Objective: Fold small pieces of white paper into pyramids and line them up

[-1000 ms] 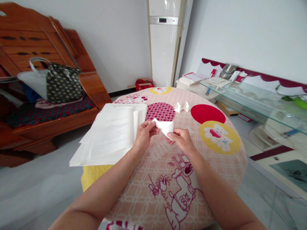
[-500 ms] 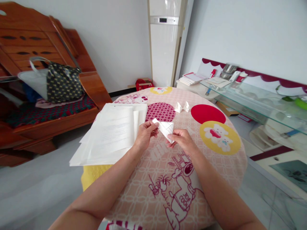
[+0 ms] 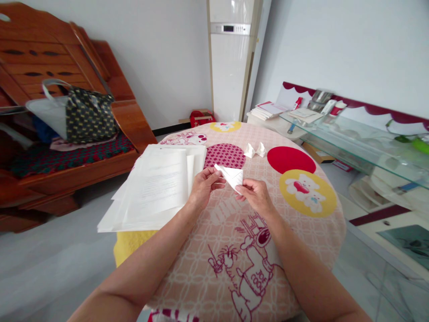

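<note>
A small folded piece of white paper (image 3: 232, 176) is held up over the cloth-covered table, creased into a roughly triangular shape. My left hand (image 3: 207, 184) pinches its left corner between thumb and fingers. At the lower right edge, my right hand (image 3: 254, 193) grips it the same way. Beyond the hands stands a finished-looking white folded paper shape (image 3: 254, 150) with two raised points. To the left lies a stack of white paper sheets (image 3: 157, 183), the top ones bearing faint print.
The round table wears a pink patterned tablecloth (image 3: 214, 259). On the right is a glass shelf (image 3: 362, 138) holding assorted items. A wooden bench (image 3: 100, 165) with a dark patterned bag (image 3: 89, 114) stands at left. A tall white cabinet-like appliance (image 3: 230, 67) is behind.
The folded paper has tilted slightly in my fingers, so its face and flap look different. My right fingers have shifted a little on its lower edge.
</note>
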### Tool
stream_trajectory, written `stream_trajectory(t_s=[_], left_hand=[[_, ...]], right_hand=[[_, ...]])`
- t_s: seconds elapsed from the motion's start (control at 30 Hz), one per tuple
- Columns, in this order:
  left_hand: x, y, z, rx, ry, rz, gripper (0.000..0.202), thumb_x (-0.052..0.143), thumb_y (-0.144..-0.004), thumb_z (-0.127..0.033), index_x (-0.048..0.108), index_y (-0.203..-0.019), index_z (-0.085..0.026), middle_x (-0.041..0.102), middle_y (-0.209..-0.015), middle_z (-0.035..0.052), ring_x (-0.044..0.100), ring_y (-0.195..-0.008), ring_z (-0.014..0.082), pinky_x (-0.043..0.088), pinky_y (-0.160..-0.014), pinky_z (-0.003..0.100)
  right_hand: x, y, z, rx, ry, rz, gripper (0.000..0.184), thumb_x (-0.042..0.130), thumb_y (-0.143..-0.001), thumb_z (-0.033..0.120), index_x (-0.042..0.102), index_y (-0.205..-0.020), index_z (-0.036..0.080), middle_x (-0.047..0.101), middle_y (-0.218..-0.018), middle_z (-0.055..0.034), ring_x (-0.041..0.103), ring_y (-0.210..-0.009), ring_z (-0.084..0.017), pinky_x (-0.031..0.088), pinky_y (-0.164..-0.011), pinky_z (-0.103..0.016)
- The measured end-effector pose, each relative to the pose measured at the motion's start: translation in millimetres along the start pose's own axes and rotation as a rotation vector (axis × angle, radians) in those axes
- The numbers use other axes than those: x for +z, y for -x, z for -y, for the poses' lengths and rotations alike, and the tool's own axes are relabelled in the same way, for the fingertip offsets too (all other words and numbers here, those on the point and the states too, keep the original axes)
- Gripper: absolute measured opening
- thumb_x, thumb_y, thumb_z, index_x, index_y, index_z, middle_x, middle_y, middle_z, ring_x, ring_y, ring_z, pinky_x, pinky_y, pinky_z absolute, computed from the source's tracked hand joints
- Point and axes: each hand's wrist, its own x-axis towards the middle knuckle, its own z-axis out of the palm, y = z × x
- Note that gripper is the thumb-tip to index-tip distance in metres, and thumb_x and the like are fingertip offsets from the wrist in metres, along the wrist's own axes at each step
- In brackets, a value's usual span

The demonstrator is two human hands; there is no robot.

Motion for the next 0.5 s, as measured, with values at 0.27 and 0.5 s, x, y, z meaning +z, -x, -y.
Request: stream_trajectory(t_s=[0.27,0.5], left_hand=[[-1.8,0.2,0.0,0.034,0.007,0.018,0.034,0.085,-0.069,-0.038,0.067,-0.086,-0.015,0.071,-0.079,0.0017,0.069,-0.072,0.0130,0.054,-0.061,0.020],[1.8,4.0,-1.5,0.056,0.004,-0.007,0.035,0.086,-0.068,-0.035,0.065,-0.090,-0.018,0.071,-0.081,-0.0003,0.067,-0.071,0.0126,0.054,-0.066,0.022]], right_hand=[[3.2,2.6,-0.2,-0.335,0.371,-0.095,0.031,0.055,-0.090,0.033,0.046,-0.063,0.020,0.045,-0.058,0.0037,0.044,-0.055,-0.011,0.032,-0.053,-0.024],[8.7,4.6,1.4,-0.387,0.445,-0.119,0.026,0.053,-0.089,0.029,0.048,-0.065,0.020,0.045,-0.059,0.0032,0.041,-0.056,-0.011,0.030,-0.054,-0.025]])
